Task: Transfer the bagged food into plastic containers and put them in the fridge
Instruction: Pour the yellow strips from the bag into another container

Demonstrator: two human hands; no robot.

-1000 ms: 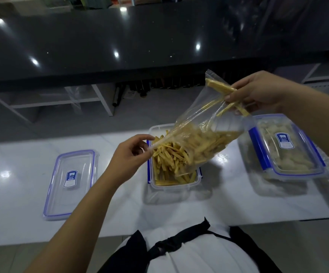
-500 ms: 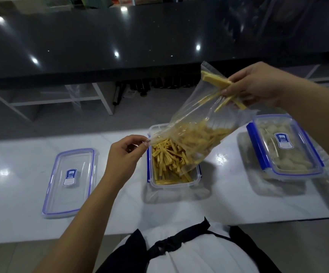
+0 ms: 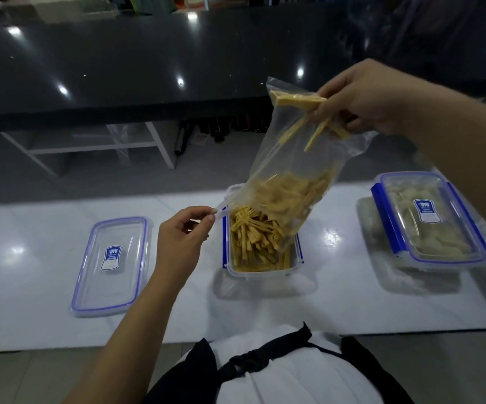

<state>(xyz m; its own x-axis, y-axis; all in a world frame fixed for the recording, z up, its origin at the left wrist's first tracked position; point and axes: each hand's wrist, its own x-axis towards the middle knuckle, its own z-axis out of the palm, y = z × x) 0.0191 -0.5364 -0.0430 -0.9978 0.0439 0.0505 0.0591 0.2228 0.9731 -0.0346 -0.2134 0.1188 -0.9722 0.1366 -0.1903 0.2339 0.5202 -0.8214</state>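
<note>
On the white worktop (image 3: 46,330), a loose lid (image 3: 113,265) lies left. The left hand (image 3: 182,243) pinches the bag (image 3: 291,170) mouth over the open container (image 3: 260,269) mid-worktop, strips (image 3: 253,240) inside. A closed container (image 3: 428,220) sits right. The right hand (image 3: 373,96) grips the upended bag's bottom.

Clear bag (image 3: 291,158) hangs tilted, mouth down over the open container (image 3: 260,269) mid-counter, yellow strips (image 3: 253,240) piling inside; a lidded, filled container (image 3: 428,220) sits toward the right edge.
</note>
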